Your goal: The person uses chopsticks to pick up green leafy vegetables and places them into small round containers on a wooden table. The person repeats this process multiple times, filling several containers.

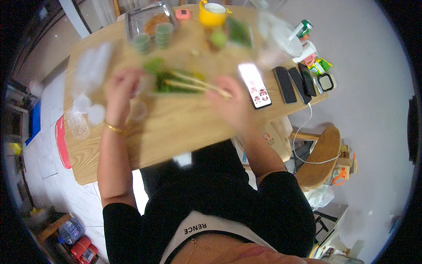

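My right hand (227, 99) is closed around a pair of pale chopsticks (188, 84), which point left over a blurred green leafy item (165, 86) on the wooden table (184, 122). To the left, my left hand (125, 85) is raised beside the greens with curled fingers; a pale, blurred thing shows at its fingertips, and I cannot tell whether it is held. Round translucent lids (82, 104) and a crumpled clear plastic bag (78, 124) lie left of that wrist. Near the right hand is a lit smartphone (254, 86).
A metal tray (128, 24), stacked green cups (164, 36) and a yellow mug (212, 15) stand at the back. A lidded cup with a straw (286, 41), several dark phones (285, 85) and a green can (304, 28) are at right. A white cable (298, 128) hangs over a wooden chair (319, 158).
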A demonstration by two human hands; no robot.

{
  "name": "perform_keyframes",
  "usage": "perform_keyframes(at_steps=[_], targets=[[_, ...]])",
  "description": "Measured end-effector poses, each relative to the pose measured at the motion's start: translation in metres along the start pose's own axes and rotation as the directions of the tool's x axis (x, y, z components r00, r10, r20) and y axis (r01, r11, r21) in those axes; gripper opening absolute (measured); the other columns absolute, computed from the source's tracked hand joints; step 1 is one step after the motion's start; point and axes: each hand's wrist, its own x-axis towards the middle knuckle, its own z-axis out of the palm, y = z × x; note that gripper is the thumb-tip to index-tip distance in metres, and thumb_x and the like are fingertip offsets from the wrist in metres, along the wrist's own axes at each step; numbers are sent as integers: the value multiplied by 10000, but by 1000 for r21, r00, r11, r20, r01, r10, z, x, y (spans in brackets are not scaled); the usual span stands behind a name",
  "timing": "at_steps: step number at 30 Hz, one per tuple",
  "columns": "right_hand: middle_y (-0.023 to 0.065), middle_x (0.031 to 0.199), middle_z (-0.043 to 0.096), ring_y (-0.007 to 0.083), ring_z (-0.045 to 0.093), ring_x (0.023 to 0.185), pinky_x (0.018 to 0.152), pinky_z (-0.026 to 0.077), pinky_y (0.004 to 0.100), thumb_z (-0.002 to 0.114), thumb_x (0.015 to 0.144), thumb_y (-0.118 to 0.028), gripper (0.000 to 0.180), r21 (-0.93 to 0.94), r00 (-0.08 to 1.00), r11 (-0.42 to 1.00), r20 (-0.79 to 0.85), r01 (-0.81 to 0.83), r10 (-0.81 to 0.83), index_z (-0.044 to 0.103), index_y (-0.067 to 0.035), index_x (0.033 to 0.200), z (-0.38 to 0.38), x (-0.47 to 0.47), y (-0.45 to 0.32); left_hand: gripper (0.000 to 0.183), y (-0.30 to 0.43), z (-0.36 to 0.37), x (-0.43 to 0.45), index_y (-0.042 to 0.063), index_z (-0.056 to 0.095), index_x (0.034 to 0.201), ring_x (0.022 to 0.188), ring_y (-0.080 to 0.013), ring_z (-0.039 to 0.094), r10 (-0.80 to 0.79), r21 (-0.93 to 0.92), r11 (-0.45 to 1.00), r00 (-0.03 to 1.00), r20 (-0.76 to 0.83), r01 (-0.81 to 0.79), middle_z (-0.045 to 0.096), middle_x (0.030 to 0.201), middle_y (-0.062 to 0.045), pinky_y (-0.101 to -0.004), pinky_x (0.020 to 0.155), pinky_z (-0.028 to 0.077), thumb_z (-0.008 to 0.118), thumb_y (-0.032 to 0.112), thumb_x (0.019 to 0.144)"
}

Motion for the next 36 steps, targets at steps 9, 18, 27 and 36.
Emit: perform_keyframes(at_steps=[9, 18, 27, 36], targets=[[-23, 543, 488, 71, 447, 502, 470, 376, 239, 528, 866, -424, 411, -321, 949, 947, 289, -28, 126, 619, -40, 751, 36, 98, -40, 175, 0, 3, 1, 47, 655, 799, 464, -24, 299, -42, -11, 999, 999, -23, 42, 394, 532, 79, -202, 413, 189, 553, 186, 830], [-20, 563, 467, 70, 410, 541, 504, 330, 241, 507, 885, -289, 372, -247, 844, 906, 503, 344, -184, 534, -32, 617, -18, 123, -30, 181, 2, 6, -3, 44, 645, 828, 501, -23, 337, -19, -82, 996, 999, 39, 22, 463, 583, 67, -183, 456, 257, 543, 192, 848], [-38, 541, 407, 69, 354, 521, 489, 309, 241, 544, 865, -243, 346, -325, 896, 921, 441, 213, -51, 486, -45, 587, -20, 143, -36, 144, -1, 9, -5, 38, 637, 842, 621, -30, 471, 46, 78, 995, 991, 123, -56, 625, 780, 15, -187, 558, 380, 532, 136, 847], [20, 608, 577, 87, 530, 539, 493, 405, 254, 581, 826, -173, 167, -616, 924, 731, 379, 293, -50, 579, -22, 754, -29, 135, -44, 167, -2, 12, -6, 24, 630, 818, 679, -45, 522, -104, 67, 993, 983, 151, 95, 602, 747, 12, -198, 621, 424, 540, 163, 843]])
